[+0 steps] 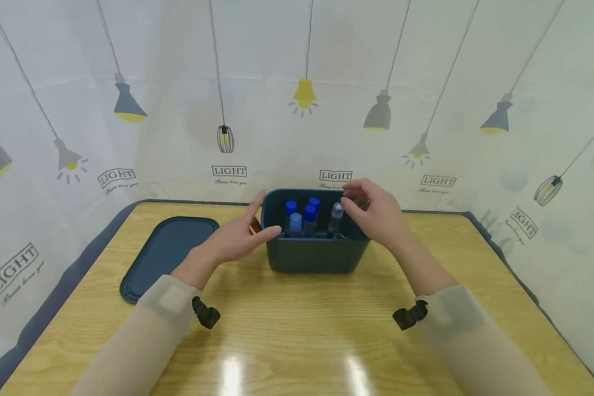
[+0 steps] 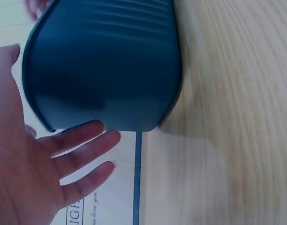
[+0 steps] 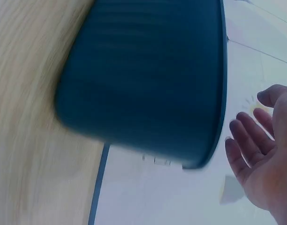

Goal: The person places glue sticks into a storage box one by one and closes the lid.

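Observation:
A dark blue bin [image 1: 318, 256] stands on the wooden table with its top uncovered. Inside it are several tubes [image 1: 309, 213] with blue caps, standing upright. One clear tube [image 1: 335, 219] with a pale top stands apart on the right, slightly tilted. My left hand [image 1: 235, 236] is spread at the bin's left end, thumb over the front rim; the left wrist view shows its fingers [image 2: 85, 154] straight beside the end wall. My right hand [image 1: 376, 212] hovers over the bin's right end, near the pale-topped tube. Its loosely bent fingers [image 3: 249, 140] hold nothing in the right wrist view.
A dark blue lid [image 1: 178, 250] lies flat on the table [image 1: 287, 341] to the left of the bin. Behind the bin hangs a white cloth [image 1: 277, 110] printed with lamps, close to the table's back edge.

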`<state>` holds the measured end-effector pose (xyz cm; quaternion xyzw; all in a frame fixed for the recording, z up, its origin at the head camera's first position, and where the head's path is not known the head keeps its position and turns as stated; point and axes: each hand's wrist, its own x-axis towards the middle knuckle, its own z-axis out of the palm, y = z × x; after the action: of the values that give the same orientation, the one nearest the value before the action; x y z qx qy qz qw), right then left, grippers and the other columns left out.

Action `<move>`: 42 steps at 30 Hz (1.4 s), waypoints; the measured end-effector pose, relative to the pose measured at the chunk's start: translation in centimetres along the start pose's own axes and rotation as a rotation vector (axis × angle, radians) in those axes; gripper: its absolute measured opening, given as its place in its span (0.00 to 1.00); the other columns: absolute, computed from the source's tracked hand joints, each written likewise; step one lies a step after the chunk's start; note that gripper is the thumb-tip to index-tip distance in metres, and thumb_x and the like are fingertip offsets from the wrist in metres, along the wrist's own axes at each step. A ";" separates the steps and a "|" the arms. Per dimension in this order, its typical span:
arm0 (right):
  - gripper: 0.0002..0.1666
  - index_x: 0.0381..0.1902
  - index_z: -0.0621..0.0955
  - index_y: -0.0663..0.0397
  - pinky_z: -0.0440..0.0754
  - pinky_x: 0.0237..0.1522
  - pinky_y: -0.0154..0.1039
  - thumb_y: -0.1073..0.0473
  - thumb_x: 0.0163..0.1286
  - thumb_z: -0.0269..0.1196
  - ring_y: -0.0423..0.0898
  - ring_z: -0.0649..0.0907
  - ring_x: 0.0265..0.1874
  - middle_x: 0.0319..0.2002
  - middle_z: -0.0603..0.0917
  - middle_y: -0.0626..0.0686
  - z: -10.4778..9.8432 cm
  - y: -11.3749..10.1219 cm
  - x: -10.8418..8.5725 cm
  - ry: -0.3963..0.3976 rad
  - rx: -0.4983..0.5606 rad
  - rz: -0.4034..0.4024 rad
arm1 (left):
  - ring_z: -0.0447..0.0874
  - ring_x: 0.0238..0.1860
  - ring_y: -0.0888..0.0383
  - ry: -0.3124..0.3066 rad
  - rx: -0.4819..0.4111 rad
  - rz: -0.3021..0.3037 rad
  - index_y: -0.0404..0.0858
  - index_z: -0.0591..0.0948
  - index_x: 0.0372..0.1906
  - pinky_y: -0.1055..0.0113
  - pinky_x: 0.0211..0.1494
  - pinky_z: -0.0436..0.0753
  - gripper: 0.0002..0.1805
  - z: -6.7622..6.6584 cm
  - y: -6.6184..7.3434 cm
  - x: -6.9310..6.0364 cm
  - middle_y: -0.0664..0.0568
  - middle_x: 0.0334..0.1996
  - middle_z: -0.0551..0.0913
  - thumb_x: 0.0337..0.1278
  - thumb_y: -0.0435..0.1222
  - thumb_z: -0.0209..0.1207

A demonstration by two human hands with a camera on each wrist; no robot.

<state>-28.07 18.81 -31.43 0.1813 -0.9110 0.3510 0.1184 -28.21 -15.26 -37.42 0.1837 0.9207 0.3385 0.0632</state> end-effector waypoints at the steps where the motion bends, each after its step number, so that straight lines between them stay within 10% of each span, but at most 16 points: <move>1: 0.23 0.70 0.80 0.56 0.85 0.60 0.56 0.53 0.84 0.64 0.56 0.87 0.53 0.62 0.88 0.59 -0.5 0.3 -0.5 -0.008 -0.004 0.012 | 0.87 0.48 0.51 0.017 0.006 -0.001 0.68 0.32 0.90 0.52 0.49 0.85 0.56 -0.1 -0.1 -0.1 0.47 0.56 0.85 0.72 0.76 0.49; 10: 0.42 0.85 0.68 0.53 0.77 0.71 0.68 0.39 0.84 0.63 0.67 0.76 0.73 0.80 0.70 0.65 -2.6 4.1 -4.8 -0.163 -0.066 0.119 | 0.89 0.47 0.48 0.161 -0.018 0.046 0.51 0.54 0.91 0.53 0.48 0.83 0.41 -2.8 -3.2 -3.8 0.49 0.47 0.88 0.86 0.63 0.45; 22: 0.44 0.87 0.65 0.44 0.84 0.63 0.63 0.33 0.84 0.60 0.63 0.82 0.67 0.76 0.76 0.64 -2.1 5.6 -6.4 -0.229 0.027 0.178 | 0.87 0.52 0.47 0.219 0.093 -0.064 0.41 0.71 0.84 0.53 0.47 0.82 0.35 -6.6 -8.5 -12.6 0.43 0.53 0.89 0.87 0.56 0.53; 33: 0.45 0.90 0.59 0.43 0.87 0.56 0.52 0.36 0.86 0.59 0.60 0.88 0.58 0.71 0.81 0.65 -1.4 6.2 -6.6 -0.250 0.110 0.201 | 0.89 0.45 0.51 0.098 0.176 -0.281 0.30 0.78 0.72 0.60 0.39 0.84 0.34 -9.4 -15.7 -17.1 0.43 0.49 0.89 0.80 0.53 0.64; 42: 0.44 0.90 0.59 0.42 0.88 0.58 0.52 0.38 0.86 0.59 0.62 0.90 0.55 0.67 0.84 0.64 -1.1 6.7 -6.7 -0.234 0.143 0.201 | 0.85 0.42 0.55 -0.007 0.159 -0.294 0.33 0.83 0.64 0.58 0.42 0.81 0.20 -9.7 -18.2 -17.9 0.47 0.45 0.88 0.81 0.42 0.63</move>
<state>-24.63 25.77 -36.95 0.1369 -0.9048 0.4015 -0.0372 -19.41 -40.69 -41.98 0.0525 0.9613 0.2510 0.1005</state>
